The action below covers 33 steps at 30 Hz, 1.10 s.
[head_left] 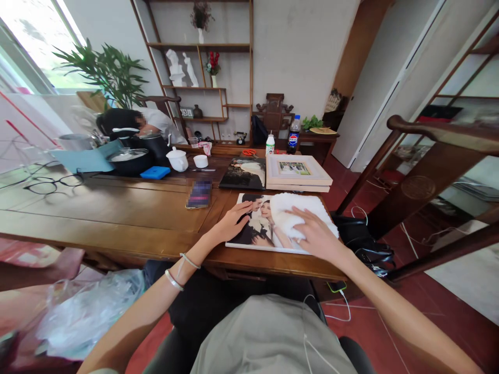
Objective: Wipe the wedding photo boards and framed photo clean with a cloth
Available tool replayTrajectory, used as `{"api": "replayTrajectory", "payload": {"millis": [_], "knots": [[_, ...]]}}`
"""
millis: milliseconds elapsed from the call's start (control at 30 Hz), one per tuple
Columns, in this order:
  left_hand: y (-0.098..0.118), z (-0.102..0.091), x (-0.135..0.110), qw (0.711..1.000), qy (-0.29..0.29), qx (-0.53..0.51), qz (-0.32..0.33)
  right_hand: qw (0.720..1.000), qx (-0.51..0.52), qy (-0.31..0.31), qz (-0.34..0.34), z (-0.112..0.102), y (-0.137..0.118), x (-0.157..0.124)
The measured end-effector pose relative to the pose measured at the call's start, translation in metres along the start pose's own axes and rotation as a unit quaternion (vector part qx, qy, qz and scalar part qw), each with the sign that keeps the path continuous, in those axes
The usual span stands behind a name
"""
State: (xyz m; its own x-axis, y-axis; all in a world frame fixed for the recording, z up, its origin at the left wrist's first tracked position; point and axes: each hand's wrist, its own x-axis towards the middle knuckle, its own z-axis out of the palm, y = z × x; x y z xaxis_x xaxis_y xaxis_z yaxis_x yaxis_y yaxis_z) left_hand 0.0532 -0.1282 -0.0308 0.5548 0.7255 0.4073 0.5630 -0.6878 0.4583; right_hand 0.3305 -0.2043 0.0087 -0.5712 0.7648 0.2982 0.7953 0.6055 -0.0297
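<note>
The left hand point(234, 218) lies open and flat on the left side of a big photo point(258, 228) of two people close together; the photo lies flat near the front edge of the brown table point(117, 210); the right hand point(317, 238) is open too, its fingers spread on a fluffy white cloth point(318, 204) that covers the photo's right part. Just behind the photo are a dark picture point(242, 175) and, beside it, some pale frames point(298, 179); a phone point(199, 194) lies off to the left.

Red flr point(362, 335), pale wall point(292, 57), wd shelves point(198, 47), brt window point(39, 41) L
</note>
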Motion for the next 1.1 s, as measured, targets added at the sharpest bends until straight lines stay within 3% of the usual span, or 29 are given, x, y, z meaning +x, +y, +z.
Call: {"api": "replayTrajectory", "payload": {"millis": [133,233,333,567,667,767,967,1033,1100], "knots": [[-0.001,0.001,0.0,1.0,0.0,-0.003,-0.005,0.999,-0.028,0.02,0.029,0.01,0.038,0.032],[-0.002,0.002,-0.001,1.0,0.004,-0.008,-0.006,0.998,-0.038,0.026,0.047,0.014,0.045,0.041],[-0.003,0.003,-0.002,1.0,0.005,-0.012,-0.003,0.998,-0.041,0.022,0.036,0.011,0.028,0.031],[-0.005,0.002,-0.001,0.999,-0.022,-0.02,-0.012,0.999,-0.004,-0.042,-0.023,-0.005,-0.046,-0.02],[-0.007,0.002,-0.001,0.999,-0.037,-0.025,0.003,0.998,0.015,-0.046,-0.045,-0.008,-0.054,-0.026],[-0.008,0.003,0.0,0.999,-0.043,-0.021,0.008,0.999,0.018,-0.028,-0.034,-0.008,-0.038,-0.013],[-0.011,0.005,0.0,0.999,-0.048,-0.017,-0.019,0.998,-0.045,-0.004,0.049,-0.002,0.017,0.027],[-0.012,0.005,0.0,0.999,-0.047,-0.02,-0.018,0.996,-0.061,-0.002,0.066,0.002,0.017,0.031],[-0.012,0.005,0.0,0.999,-0.046,-0.022,-0.015,0.995,-0.069,0.001,0.075,0.004,0.001,0.028]]}}
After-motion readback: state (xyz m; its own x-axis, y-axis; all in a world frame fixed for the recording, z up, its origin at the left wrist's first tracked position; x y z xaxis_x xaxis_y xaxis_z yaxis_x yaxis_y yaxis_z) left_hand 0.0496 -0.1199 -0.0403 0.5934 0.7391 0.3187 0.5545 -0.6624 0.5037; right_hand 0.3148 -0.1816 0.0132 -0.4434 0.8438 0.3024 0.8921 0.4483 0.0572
